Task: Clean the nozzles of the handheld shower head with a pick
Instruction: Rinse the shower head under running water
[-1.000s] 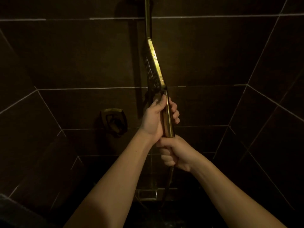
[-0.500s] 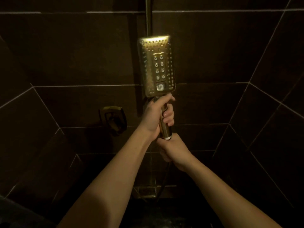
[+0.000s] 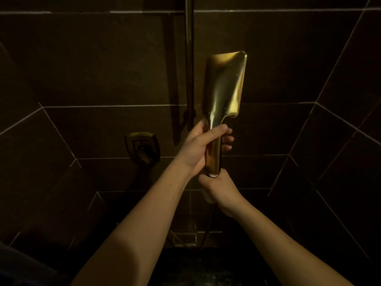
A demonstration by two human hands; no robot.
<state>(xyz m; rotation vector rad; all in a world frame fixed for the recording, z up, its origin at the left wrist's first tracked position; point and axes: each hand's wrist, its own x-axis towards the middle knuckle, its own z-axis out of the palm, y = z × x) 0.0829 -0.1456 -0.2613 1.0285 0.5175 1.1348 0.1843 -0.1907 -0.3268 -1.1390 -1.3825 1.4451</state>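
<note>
Cleaning looks not yet begun: left hand (image 3: pixel 201 144) and right hand (image 3: pixel 219 189) grip the shower head (image 3: pixel 224 83) handle, smooth back showing, no pick seen.

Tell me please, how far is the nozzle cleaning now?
Done: the shower head is off the rail. In hand: the left hand grips its handle, the right hand grips just below it, smooth back toward the camera. Left: all the picking; no pick is visible and the nozzles face away.
</note>
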